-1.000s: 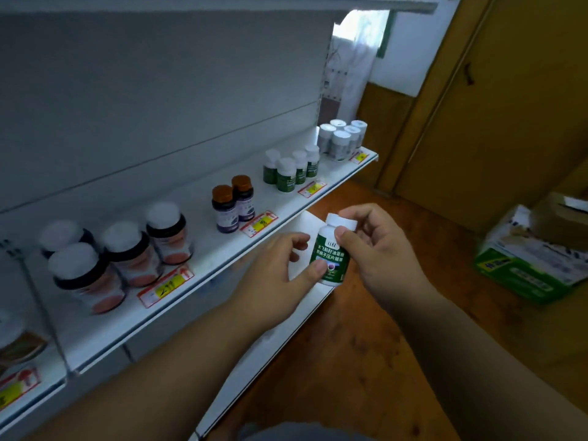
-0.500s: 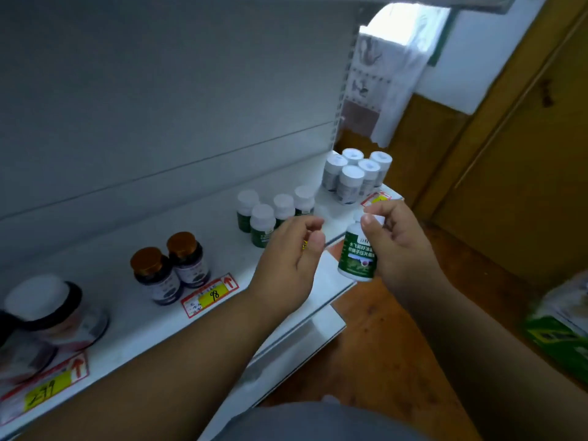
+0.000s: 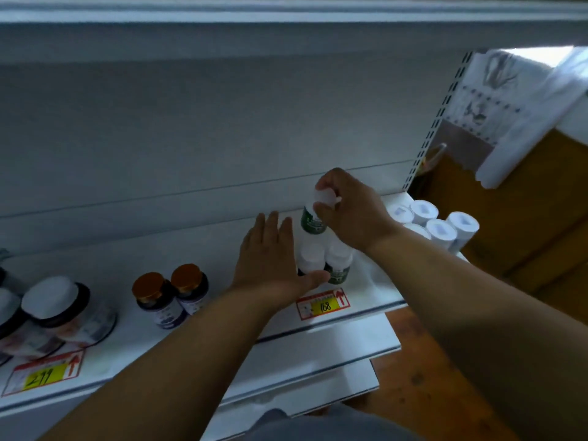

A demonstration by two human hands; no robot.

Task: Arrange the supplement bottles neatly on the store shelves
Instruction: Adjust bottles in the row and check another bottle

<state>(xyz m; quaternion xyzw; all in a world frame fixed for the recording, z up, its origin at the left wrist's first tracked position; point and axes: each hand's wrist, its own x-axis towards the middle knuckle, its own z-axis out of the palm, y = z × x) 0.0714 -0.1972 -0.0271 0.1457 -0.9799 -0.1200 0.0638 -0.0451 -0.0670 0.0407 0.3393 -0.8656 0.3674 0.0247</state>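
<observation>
**What I can't make out**

My left hand (image 3: 270, 259) covers part of the green bottles (image 3: 339, 265). My right hand (image 3: 350, 211) hides most of the held bottle (image 3: 311, 221); its label blurs. Big jars (image 3: 60, 310) are cut off at left.

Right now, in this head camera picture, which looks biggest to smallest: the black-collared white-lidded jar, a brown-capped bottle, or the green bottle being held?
1. White-lidded jar, clearly largest, though nearest the camera.
2. Brown-capped bottle and green bottle in the right hand: too alike to rank; the hand hides part.

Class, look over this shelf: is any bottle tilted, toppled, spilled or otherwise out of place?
Only the green-labelled bottle in the right hand is off the shelf, tilted above its group. Nothing spilled or toppled.
</observation>
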